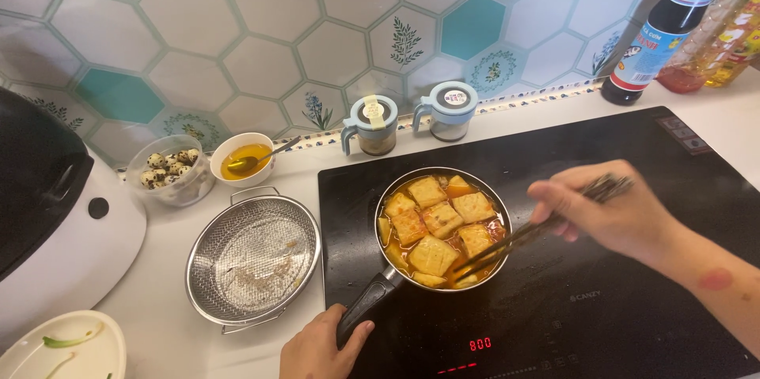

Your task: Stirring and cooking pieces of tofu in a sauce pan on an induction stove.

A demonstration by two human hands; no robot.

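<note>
A small pan [385, 213] sits on the black induction hob [633, 300], filled with golden tofu squares [431, 220] in orange-red sauce. My left hand [317, 347] grips the pan's black handle [368, 300] at the front. My right hand [609, 213] holds a pair of dark chopsticks [514, 236] whose tips reach into the pan's near right side among the tofu pieces.
A metal mesh strainer [253, 256] lies left of the hob. Behind it stand a tub of speckled quail eggs [170, 167] and a white bowl with a spoon [241, 159]. Two lidded jars [372, 121], bottles [665, 26], a black-and-white appliance [47, 213] and a white plate [63, 347] surround them.
</note>
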